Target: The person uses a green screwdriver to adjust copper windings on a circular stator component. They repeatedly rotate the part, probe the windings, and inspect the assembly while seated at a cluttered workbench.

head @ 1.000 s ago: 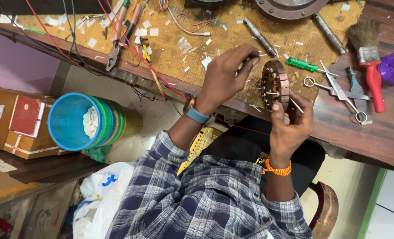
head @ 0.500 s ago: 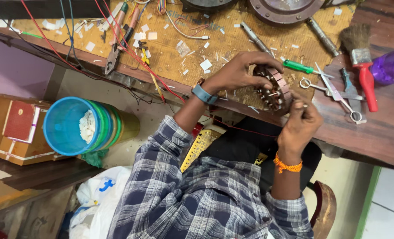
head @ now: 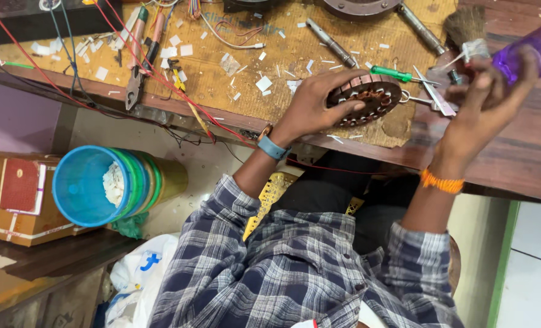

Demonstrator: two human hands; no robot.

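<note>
The right hand (head: 486, 100) is now reaching away from the stator (head: 368, 100) toward the purple bottle (head: 529, 54), where half a second ago it was working at the stator's edge. Its fingers are spreading open near the brush (head: 465, 30) and the bottle, gripping nothing that shows. The left hand (head: 316, 103) is gripping the stator, which is lying flat on the table (head: 222, 85) near its front edge. A green screwdriver (head: 395, 74) and scissors (head: 431, 97) are lying just beside it.
</note>
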